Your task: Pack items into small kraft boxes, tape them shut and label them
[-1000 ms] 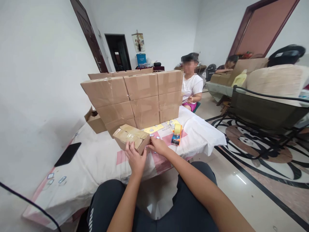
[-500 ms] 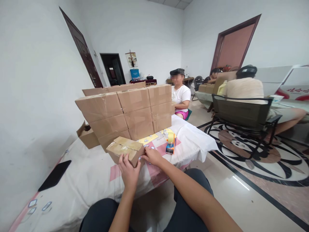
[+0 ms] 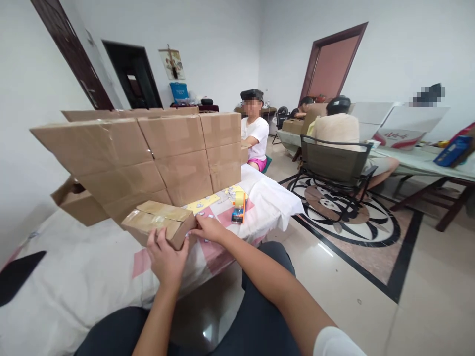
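Note:
A small cardboard box (image 3: 158, 216) with clear tape across its top lies on the cloth-covered table in front of me. My left hand (image 3: 166, 254) grips its near side, fingertips over the top edge and thumb by the near right corner. At the box's right end, the bent fingers and thumb of my right hand (image 3: 208, 229) press against the cardboard; the thumb tip is close to the left thumb. Just right of that hand stands an orange and blue tape dispenser (image 3: 238, 210) with a yellowish roll. Stacked taped cartons (image 3: 181, 155) rise behind the box.
An open carton (image 3: 79, 202) stands at the left, and a dark flat object (image 3: 20, 274) lies near the left edge. Across the table sits a person in a white shirt (image 3: 256, 133). Farther right, other people sit at another table (image 3: 419, 160), one in a dark chair (image 3: 332, 163).
My view has turned to the right, so the table and cartons sit farther left in the picture. Both hands keep nearly the same places on the box.

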